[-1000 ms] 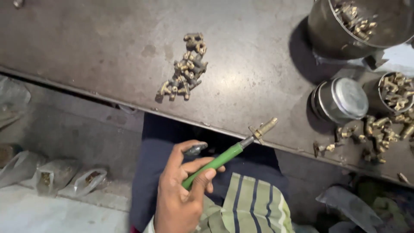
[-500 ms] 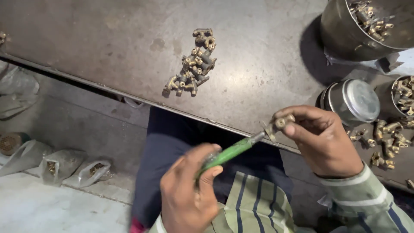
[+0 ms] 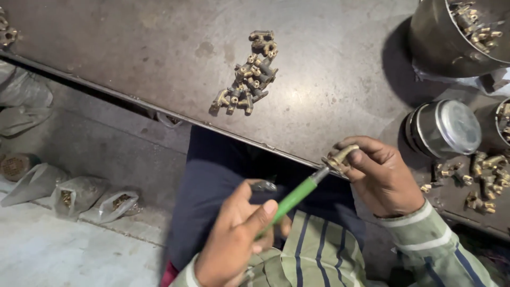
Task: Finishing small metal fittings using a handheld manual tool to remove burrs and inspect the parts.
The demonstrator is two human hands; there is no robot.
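My left hand [image 3: 239, 234] grips a green-handled screwdriver [image 3: 293, 197] that points up and to the right. Its tip meets a small brass fitting [image 3: 340, 158] pinched between the fingers of my right hand [image 3: 381, 175], just at the near edge of the dark metal table [image 3: 133, 53]. A pile of several similar brass fittings [image 3: 248, 79] lies on the table, above and left of both hands.
A large metal bucket [image 3: 441, 37] with brass parts stands at the top right. A lidded tin [image 3: 445, 127] sits beside loose brass fittings [image 3: 481, 178] at the right. Plastic bags [image 3: 79, 197] lie on the floor at the left.
My right hand came in from the right and took hold of the brass fitting at the screwdriver's tip. The left hand kept its grip on the handle.
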